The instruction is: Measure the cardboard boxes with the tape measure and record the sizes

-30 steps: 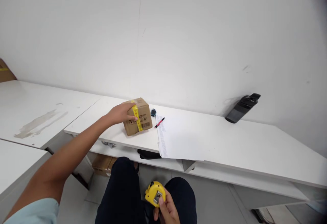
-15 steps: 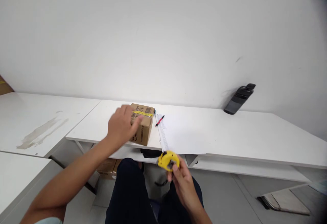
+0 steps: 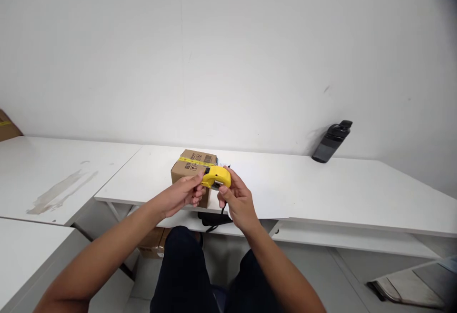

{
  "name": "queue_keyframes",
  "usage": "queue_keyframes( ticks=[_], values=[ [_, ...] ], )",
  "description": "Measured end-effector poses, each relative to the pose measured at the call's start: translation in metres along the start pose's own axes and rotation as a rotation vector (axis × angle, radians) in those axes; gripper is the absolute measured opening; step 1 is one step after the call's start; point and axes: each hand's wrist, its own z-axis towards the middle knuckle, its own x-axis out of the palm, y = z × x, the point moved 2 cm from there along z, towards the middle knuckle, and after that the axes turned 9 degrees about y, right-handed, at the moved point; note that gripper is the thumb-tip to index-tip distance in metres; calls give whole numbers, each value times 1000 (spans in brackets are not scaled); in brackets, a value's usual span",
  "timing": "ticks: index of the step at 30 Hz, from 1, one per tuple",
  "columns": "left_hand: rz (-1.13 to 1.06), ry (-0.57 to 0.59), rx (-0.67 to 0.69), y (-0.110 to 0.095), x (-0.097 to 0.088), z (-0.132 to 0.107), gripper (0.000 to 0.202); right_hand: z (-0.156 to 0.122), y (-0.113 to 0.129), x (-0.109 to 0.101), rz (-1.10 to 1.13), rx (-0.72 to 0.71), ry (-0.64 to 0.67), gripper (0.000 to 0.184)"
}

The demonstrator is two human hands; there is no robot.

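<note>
Sole head cam faces fwd & down, near left hand [image 3: 182,196], right hand [image 3: 237,201], desk [image 3: 321,184] beyond.

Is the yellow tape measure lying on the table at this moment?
No, the right hand holds the tape measure up in front of the cardboard box, with the left hand touching it.

You wore dark navy trousers [image 3: 182,270]; your forearms [image 3: 117,237] were bare, as were your left hand [image 3: 183,195] and right hand [image 3: 238,202].

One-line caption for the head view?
Left hand and right hand hold a yellow tape measure before a cardboard box on a white desk.
</note>
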Motion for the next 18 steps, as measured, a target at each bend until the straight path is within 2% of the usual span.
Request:
queue_keyframes(
  ticks=[3,5,7,8,11,14,16,18],
  values=[
    [25,-78,12,0,-28,-3,43,-2,-3,-21,-24,22,-16,52],
    [133,-263,63,-6,-66,-9,42,-6,-2,-49,-40,32,-78,53],
    [274,-562,122,-17,-111,-19,39,-11,2,-85,-52,18,-195,52],
    [309,-664,111,-20,-132,-24,38,-13,5,-103,-54,12,-247,52],
    [326,-817,18,-22,-177,-34,37,-20,10,-147,-50,-26,-372,48],
    [339,-816,-84,-13,-190,-32,35,-24,6,-166,-50,-59,-440,49],
    [354,-767,-108,-6,-186,-23,34,-24,-1,-162,-89,-62,-447,53],
    [379,-750,-88,-1,-176,-10,36,-20,-8,-147,-176,-47,-412,57]
  ],
)
